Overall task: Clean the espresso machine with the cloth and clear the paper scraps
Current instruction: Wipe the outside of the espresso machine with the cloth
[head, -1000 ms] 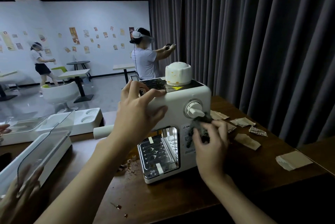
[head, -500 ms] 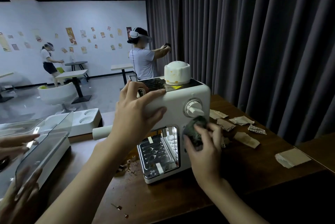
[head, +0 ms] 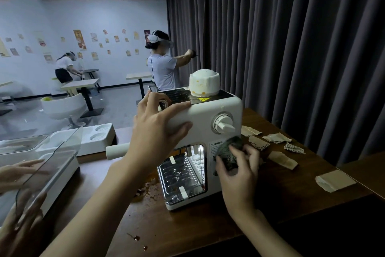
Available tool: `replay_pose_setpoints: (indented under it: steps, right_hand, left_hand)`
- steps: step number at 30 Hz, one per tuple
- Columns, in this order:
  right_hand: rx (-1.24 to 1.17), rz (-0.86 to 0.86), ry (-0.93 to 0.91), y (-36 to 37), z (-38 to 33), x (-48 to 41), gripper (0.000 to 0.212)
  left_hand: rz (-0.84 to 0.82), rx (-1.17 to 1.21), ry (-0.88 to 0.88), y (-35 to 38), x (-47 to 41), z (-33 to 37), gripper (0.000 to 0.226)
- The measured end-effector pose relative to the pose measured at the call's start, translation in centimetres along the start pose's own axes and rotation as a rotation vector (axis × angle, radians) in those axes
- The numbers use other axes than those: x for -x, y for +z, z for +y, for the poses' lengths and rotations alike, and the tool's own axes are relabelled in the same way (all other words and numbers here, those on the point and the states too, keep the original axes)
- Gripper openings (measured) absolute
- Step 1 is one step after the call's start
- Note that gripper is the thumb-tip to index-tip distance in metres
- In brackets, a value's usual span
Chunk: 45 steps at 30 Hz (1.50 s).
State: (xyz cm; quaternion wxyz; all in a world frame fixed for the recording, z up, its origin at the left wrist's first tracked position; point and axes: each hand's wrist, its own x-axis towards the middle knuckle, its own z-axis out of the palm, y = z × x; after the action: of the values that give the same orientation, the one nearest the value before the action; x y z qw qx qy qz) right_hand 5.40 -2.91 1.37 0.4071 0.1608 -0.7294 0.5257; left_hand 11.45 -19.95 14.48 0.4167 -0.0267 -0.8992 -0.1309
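Observation:
A white espresso machine [head: 204,115] stands on the dark wooden table [head: 187,227], with a stained white cap on top and a knob on its front. My left hand [head: 158,129] grips its upper left corner. My right hand [head: 237,171] presses a dark bunched cloth [head: 229,152] against the front panel below the knob. Several brown paper scraps [head: 277,138] lie on the table to the right of the machine, and a larger scrap [head: 335,180] lies near the right edge.
Crumbs [head: 149,189] lie beside the machine's metal drip tray. A white appliance with a clear lid [head: 48,163] stands at the left, with another person's hands on it. Dark curtains hang behind the table. Two people stand in the room beyond.
My right hand has moved the cloth on the front panel, left and slightly down from under the knob toward the label. My left hand has stayed on the machine's top corner.

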Motion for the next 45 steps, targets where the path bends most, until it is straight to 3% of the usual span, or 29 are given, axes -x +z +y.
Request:
replay_pose_setpoints:
  steps: [6,13,20,26,33,39,42,45]
  right_hand:
    - [0.005,-0.183,-0.157,0.1,0.1,1.3,0.029]
    - [0.052,0.017,0.079,-0.9,1.8,-0.1,0.028]
    - [0.076,-0.215,-0.064,-0.3,1.5,2.5,0.030]
    - [0.068,-0.049,0.125,-0.9,2.1,1.2,0.027]
    - [0.084,-0.166,0.066,-0.1,1.9,3.4,0.033]
    - [0.107,-0.080,0.265,-0.4,1.3,2.3,0.034]
    - [0.106,-0.115,0.263,0.2,0.6,3.6,0.044]
    - [0.134,-0.135,0.254,0.0,0.8,3.5,0.039]
  left_hand:
    - [-0.012,-0.016,0.010,-0.3,0.1,0.1,0.046]
    - [-0.009,-0.009,0.043,-0.3,0.2,-0.3,0.051]
    - [0.020,0.054,0.066,-0.3,0.4,-0.5,0.043]
    - [-0.010,0.064,0.058,-0.4,1.0,-0.7,0.049]
    - [-0.010,0.064,0.054,-0.4,1.2,-0.8,0.054]
    - [-0.027,0.038,0.067,-0.4,1.2,-1.3,0.058]
    - [-0.028,0.043,0.071,-0.3,1.2,-1.4,0.058]
    - [-0.044,0.051,0.072,-0.2,1.2,-1.5,0.058]
